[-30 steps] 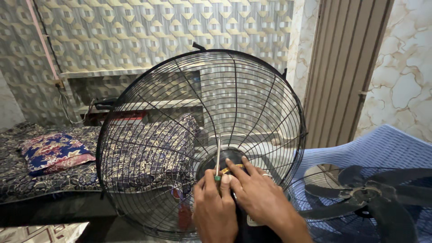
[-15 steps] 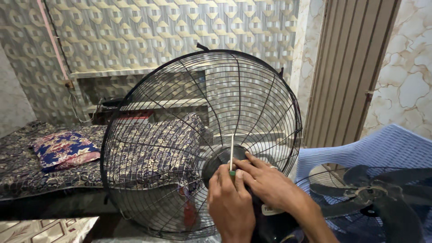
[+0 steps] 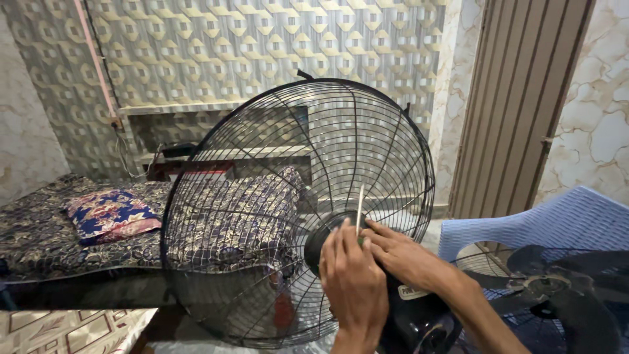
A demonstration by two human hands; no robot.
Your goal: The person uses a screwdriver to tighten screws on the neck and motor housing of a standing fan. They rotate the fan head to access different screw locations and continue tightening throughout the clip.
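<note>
Presently both hands meet at the wire fan guard's (image 3: 275, 196) hub, five o'clock of centre. Left hand (image 3: 352, 278) fingers curl on the hub; right hand (image 3: 400, 252) fingers pinch a thin rod (image 3: 360, 208), upright, pointing twelve o'clock.

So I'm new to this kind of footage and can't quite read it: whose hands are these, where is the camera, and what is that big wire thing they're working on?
The camera sits on the person's head and looks down, so both hands are their own. The left hand and right hand meet at the dark hub of a round black wire fan guard, which stands upright and tilted. Between the fingers a thin pale rod sticks up; what it is, I cannot tell. Below the hands is the fan's dark motor housing. At right, a blue plastic chair carries dark fan blades. Behind the guard lies a bed with a patterned cover and a flowered pillow.
</note>
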